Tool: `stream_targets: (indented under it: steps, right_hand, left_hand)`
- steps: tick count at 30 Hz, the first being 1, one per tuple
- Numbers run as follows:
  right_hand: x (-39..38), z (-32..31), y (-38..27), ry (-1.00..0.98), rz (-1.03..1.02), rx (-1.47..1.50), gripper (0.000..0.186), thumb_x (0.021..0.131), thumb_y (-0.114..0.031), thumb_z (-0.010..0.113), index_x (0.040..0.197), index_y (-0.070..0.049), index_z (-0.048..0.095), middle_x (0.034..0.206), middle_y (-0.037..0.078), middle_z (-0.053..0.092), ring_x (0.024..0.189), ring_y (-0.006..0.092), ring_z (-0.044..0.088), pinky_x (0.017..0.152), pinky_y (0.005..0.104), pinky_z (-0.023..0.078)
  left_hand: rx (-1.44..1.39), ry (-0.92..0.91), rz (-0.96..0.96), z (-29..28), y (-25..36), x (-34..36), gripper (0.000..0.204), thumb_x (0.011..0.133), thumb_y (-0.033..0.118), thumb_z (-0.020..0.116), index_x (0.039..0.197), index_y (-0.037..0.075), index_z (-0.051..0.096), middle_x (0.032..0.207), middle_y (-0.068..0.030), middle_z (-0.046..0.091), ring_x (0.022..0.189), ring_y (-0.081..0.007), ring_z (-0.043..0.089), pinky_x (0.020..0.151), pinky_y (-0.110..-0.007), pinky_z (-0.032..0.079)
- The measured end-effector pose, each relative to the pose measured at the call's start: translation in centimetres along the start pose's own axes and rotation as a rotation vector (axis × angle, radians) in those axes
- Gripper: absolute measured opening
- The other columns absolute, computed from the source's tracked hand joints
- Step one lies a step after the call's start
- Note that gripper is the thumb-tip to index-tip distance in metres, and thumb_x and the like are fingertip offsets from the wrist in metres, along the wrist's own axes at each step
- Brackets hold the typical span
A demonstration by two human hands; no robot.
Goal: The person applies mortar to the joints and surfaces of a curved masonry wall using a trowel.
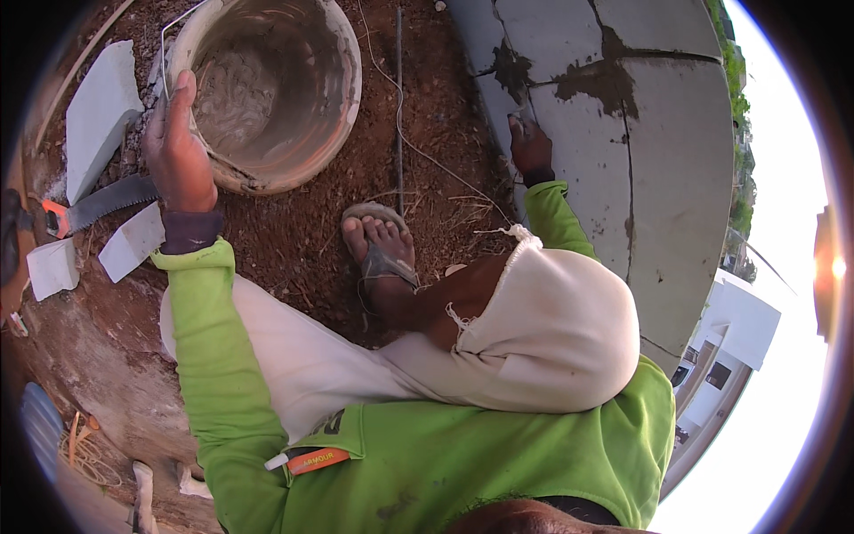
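Observation:
My left hand (182, 160) is at the near left side of a bucket (354, 76), beside its rim, with its fingers stretched out. Grey wet mortar (236, 98) lies inside the bucket and smears its inner wall. My right hand (531, 147) is low against a wall of pale grey blocks (676, 133), its fingers curled. Something thin shows just past those fingers, too small to name. Dark mortar patches (614, 80) cover the block joints above that hand, with another smear (511, 71) close by.
Left of the bucket lie a white block slab (102, 111), a handsaw (111, 203) with an orange handle, and smaller block offcuts (133, 242). A thin rod (399, 107) and a string (427, 153) cross the reddish soil near my sandalled foot (382, 245). Coiled rope (87, 454) lies lower left.

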State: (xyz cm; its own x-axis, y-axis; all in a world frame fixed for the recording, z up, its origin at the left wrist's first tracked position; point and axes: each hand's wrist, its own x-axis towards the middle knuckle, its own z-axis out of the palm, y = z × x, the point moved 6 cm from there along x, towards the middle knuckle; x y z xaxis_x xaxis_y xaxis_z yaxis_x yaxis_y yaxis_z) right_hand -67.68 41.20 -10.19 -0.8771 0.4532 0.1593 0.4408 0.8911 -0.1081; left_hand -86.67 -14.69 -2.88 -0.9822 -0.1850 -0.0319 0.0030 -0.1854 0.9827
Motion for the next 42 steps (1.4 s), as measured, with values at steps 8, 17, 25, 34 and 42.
stream_targets:
  steps: [8,17,25,34,42]
  right_hand:
    - [0.2,-1.1,-3.8,0.035,0.169,0.148,0.052,0.094,-0.05,0.064,0.114,-0.002,0.067,0.099,0.025,0.072,0.092,0.0433,0.07,0.081,0.0473,0.056]
    - [2.1,-3.5,-6.4,0.183,0.288,0.192,0.057,0.089,-0.046,0.069,0.124,-0.001,0.066,0.107,0.028,0.07,0.104,0.0461,0.067,0.092,0.0498,0.052]
    - [5.9,-0.2,-6.5,0.031,0.173,0.197,0.049,0.092,-0.045,0.065,0.118,-0.004,0.068,0.107,0.026,0.071,0.103,0.044,0.067,0.093,0.0502,0.052]
    - [5.7,-1.8,-8.0,0.19,0.289,0.335,0.05,0.092,-0.05,0.061,0.121,-0.009,0.067,0.104,0.025,0.071,0.099,0.0437,0.068,0.089,0.0509,0.053]
    - [-3.3,-0.5,-3.2,-0.218,0.241,0.201,0.056,0.096,-0.055,0.054,0.124,-0.008,0.065,0.109,0.028,0.07,0.104,0.046,0.066,0.093,0.0527,0.051]
  left_hand:
    - [-0.076,0.039,-0.032,-0.2,-0.3,0.4,0.044,0.101,0.025,0.061,0.127,-0.011,0.063,0.127,-0.0163,0.066,0.119,-0.0203,0.06,0.106,-0.032,0.042]
    - [-0.053,0.029,-0.062,-0.3,-0.7,0.4,0.046,0.102,0.025,0.059,0.13,-0.012,0.06,0.129,-0.0163,0.064,0.118,-0.0203,0.059,0.107,-0.033,0.041]
    - [-0.009,-0.044,-0.089,-0.2,-0.5,0.9,0.057,0.103,0.032,0.054,0.141,-0.01,0.05,0.139,-0.0169,0.056,0.124,-0.0241,0.056,0.108,-0.036,0.041]
    - [-0.045,-0.027,-0.096,-0.1,-0.1,0.6,0.051,0.105,0.03,0.051,0.136,-0.011,0.054,0.135,-0.0192,0.058,0.122,-0.0252,0.057,0.105,-0.038,0.044]
    - [-0.043,-0.019,-0.121,-1.2,-1.4,0.9,0.054,0.103,0.03,0.052,0.14,-0.01,0.051,0.142,-0.0187,0.054,0.128,-0.0266,0.054,0.11,-0.039,0.041]
